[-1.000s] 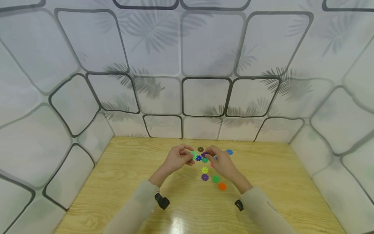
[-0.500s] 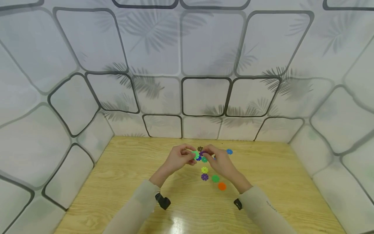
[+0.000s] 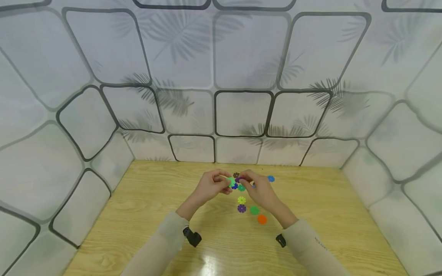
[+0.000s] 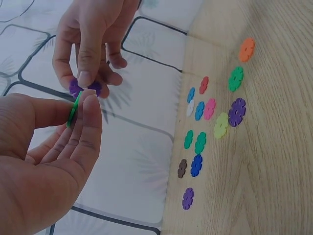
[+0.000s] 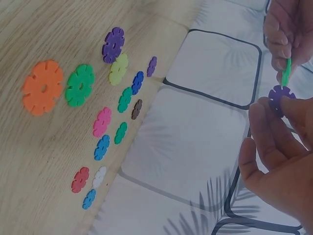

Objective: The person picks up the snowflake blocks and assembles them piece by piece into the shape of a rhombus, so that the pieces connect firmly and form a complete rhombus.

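Observation:
My left hand (image 3: 210,188) pinches a light green notched disc (image 3: 231,182) between thumb and fingers. Facing it, my right hand (image 3: 261,190) pinches a purple notched disc (image 3: 238,179). In the left wrist view the green disc (image 4: 74,110) stands edge-on, its upper end against the purple disc (image 4: 75,88). The right wrist view has the purple disc (image 5: 279,96) face-on, with the green disc (image 5: 286,72) meeting its notched rim. The two discs are crosswise and touching; how deep one sits in the other's notch cannot be told. Both hands are above the table.
Several loose notched discs lie on the wooden table (image 3: 138,222), among them an orange disc (image 5: 43,88), a green one (image 5: 79,85), a yellow one (image 5: 118,69) and a pink one (image 5: 101,122). A patterned backdrop (image 3: 241,115) rises behind the table and along its sides.
The right hand has brought the purple disc leftward and the left hand has shifted slightly right, so the two discs now meet. The loose discs stay where they were.

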Demonstrator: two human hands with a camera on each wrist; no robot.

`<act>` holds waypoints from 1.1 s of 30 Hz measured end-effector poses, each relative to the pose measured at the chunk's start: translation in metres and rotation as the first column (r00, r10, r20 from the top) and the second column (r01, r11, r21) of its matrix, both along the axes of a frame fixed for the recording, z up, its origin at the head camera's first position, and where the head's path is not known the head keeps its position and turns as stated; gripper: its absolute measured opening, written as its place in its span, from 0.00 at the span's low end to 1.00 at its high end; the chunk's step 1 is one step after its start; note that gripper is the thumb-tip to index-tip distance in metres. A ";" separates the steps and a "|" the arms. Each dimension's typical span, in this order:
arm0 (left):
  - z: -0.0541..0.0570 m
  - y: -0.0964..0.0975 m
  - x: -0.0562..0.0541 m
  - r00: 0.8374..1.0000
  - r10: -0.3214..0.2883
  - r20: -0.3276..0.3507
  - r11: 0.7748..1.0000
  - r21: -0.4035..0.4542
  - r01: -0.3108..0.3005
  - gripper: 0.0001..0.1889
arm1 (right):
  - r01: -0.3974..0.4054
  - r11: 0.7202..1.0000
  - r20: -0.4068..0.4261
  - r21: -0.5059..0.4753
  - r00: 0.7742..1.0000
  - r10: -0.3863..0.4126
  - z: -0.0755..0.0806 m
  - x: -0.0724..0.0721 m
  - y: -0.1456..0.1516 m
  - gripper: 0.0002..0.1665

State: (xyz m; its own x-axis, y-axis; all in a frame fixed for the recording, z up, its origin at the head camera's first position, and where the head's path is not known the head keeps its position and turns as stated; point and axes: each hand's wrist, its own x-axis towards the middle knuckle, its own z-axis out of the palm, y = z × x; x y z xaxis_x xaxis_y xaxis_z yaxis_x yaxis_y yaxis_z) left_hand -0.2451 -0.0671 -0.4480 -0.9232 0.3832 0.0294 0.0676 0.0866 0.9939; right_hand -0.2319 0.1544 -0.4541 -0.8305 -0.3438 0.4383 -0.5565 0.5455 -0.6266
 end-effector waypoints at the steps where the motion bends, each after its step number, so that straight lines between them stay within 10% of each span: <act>1: 0.000 0.000 0.000 1.000 -0.001 0.004 1.000 0.002 0.001 0.15 | 0.001 1.000 0.002 0.000 1.000 -0.001 0.000 0.000 0.000 0.07; 33: -0.005 0.004 0.006 0.988 -0.016 0.155 0.994 0.106 0.000 0.14 | 0.037 0.997 -0.058 -0.063 0.997 -0.041 -0.017 0.007 -0.015 0.06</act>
State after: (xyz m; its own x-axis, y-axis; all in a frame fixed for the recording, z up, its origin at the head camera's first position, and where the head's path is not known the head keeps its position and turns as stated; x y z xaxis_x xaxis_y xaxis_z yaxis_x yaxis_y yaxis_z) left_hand -0.2388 -0.0632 -0.4526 -0.9165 0.3931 -0.0734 -0.0882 -0.0196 0.9959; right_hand -0.2252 0.1399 -0.4711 -0.8148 -0.2823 0.5064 -0.5727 0.5285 -0.6267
